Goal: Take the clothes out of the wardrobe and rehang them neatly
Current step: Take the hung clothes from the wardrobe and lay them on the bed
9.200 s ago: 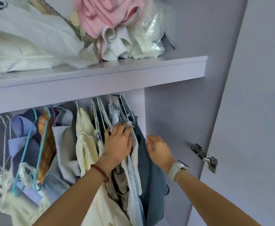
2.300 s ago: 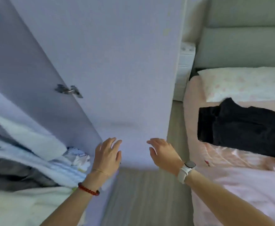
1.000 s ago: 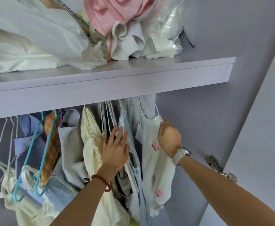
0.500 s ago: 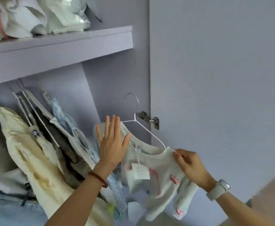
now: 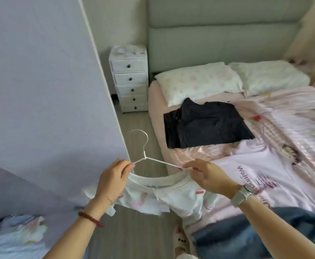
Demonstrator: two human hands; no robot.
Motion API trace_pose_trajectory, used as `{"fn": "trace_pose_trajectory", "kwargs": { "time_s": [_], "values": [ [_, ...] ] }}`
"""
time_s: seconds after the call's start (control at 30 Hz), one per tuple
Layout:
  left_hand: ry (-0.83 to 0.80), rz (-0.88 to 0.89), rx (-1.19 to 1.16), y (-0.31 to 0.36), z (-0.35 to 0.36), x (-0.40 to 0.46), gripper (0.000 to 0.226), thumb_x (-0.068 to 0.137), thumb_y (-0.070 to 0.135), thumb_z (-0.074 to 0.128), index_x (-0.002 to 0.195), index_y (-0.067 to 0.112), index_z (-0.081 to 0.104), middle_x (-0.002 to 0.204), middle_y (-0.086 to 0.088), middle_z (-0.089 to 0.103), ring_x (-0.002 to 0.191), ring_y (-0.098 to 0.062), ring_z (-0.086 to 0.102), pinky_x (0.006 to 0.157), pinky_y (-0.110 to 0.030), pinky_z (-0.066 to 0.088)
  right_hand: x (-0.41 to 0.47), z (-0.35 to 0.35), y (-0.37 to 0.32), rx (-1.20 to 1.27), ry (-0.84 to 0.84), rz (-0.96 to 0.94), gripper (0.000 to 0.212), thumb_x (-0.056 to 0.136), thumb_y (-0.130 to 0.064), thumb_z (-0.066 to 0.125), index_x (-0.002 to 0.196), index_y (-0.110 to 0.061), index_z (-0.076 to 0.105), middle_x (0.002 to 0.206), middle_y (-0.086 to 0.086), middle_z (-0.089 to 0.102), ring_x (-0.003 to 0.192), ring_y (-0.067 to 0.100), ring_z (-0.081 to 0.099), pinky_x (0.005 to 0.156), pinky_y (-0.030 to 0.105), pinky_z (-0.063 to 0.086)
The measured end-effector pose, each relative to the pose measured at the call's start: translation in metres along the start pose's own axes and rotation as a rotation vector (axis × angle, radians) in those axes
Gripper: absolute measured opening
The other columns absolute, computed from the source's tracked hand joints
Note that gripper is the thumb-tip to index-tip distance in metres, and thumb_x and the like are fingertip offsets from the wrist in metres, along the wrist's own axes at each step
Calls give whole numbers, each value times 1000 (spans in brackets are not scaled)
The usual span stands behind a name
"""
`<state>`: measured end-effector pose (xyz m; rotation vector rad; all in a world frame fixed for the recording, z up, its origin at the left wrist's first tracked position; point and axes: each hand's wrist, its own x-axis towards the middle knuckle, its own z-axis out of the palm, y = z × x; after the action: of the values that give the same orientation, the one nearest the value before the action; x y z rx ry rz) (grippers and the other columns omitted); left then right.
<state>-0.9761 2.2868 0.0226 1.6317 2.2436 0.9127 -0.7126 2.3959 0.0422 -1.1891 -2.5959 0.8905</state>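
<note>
You've got both hands pinching the white hanger, left hand at 9 o'clock, right hand at 3, white top probably still threaded, bed toward 2.

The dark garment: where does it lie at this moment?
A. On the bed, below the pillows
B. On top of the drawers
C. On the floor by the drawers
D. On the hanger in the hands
A: the dark garment lies flat on the bed, just below the pillows; the hanger in the hands carries a white top instead.
</note>
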Motion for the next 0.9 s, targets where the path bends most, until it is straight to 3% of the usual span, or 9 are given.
{"fn": "trace_pose_trajectory", "kwargs": {
  "time_s": [0.07, 0.17, 0.3, 0.37, 0.5, 0.57, 0.73, 0.9],
  "values": [
    [-7, 70, -31, 43, 23, 21, 4, 84, 9, 65, 82, 8, 67, 79, -5, 65, 69, -30, 62, 62, -38, 50, -20, -11, 30, 4, 44, 40, 20, 91, -24, 51, 104, -20, 65, 91, -10, 58, 79, 12, 55, 70, 26, 43],
    [-63, 178, -82, 110, 52, 61, 4, 83, 18, 67, 84, 14, 67, 85, 1, 68, 76, -22, 65, 64, -37, 52, -49, -34, 73, 39, 95, 159, 21, 93, -28, 48, 84, -15, 60, 73, -6, 59, 65, 16, 53, 58, 27, 40],
    [-171, 347, -117, 204, 109, 114, 11, 83, 23, 68, 80, 12, 66, 84, 2, 67, 77, -16, 64, 63, -31, 50, -84, -70, 129, 127, 393, 292, 22, 93, -16, 49, 70, -16, 50, 60, -11, 49, 54, 2, 43, 53, 21, 33],
    [-173, 417, -147, 253, 144, 136, 13, 82, 22, 69, 83, 9, 67, 87, -3, 66, 79, -21, 62, 68, -34, 49, -97, -87, 159, 105, 542, 374, 21, 92, -11, 49, 71, -14, 52, 62, -12, 49, 57, 7, 47, 54, 26, 35],
    [-160, 556, -31, 322, 234, 153, 34, 85, 18, 61, 117, 8, 60, 117, -14, 57, 111, -31, 52, 93, -43, 40, -121, -106, 230, 112, 730, 641, 23, 93, -14, 46, 70, -14, 50, 56, -12, 47, 51, 6, 45, 47, 21, 26],
    [-310, 554, 19, 332, 279, 140, 45, 89, 23, 54, 132, 12, 47, 134, -11, 44, 126, -26, 39, 103, -41, 31, -134, -106, 270, 134, 798, 791, 24, 93, -16, 45, 71, -13, 51, 59, -6, 51, 53, 15, 46, 49, 25, 28],
    [-704, 448, 215, 297, 372, 96, 51, 95, 34, 41, 143, 21, 28, 151, -4, 21, 137, -21, 21, 112, -40, 20, -159, -95, 364, 144, 842, 1045, 25, 94, -17, 44, 72, -8, 54, 72, 12, 60, 62, 25, 50, 57, 29, 34],
    [-887, 407, 364, 266, 426, 81, 59, 94, 39, 41, 146, 26, 16, 155, -2, 9, 138, -23, 17, 111, -43, 21, -171, -86, 431, 102, 849, 1138, 29, 94, -17, 42, 77, -1, 60, 74, 17, 61, 64, 25, 49, 58, 29, 33]
  ]
}}
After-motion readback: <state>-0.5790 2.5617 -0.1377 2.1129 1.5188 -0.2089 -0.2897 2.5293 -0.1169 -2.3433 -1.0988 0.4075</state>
